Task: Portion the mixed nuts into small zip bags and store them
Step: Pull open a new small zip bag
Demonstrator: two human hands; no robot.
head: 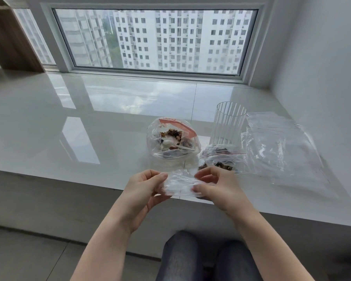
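**One small bag filled, another being opened**

Nearest the camera are the person's knees (207,258), and just above them both hands hold an empty small bag (179,184) over the worktop's (69,128) front edge. The left hand (145,189) pinches the bag's left side between thumb and curled fingers (162,176); the right hand (217,187) pinches the right side the same way. The bag is stretched between the two sets of fingers, and nothing shows inside it. It looks as if its mouth is being worked open, though the blur hides whether the zip has parted.

Just beyond the right fingers lies a filled bag (221,159), nuts inside, red zip line across it; whether it is sealed I cannot tell. Beyond the left fingers and slightly right sits the big bag (172,138) of mixed nuts, mouth open, with a white spoon (174,145) lying in it. Behind the filled bag stands a ribbed clear jar (227,122), apparently empty. Well right of the right fingers a pile of spare bags (282,151) lies flat.

By this evidence the job is early: one portion done, a second bag in hand and unfilled, plenty of nuts left, and nothing yet stored, presumably in the jar.
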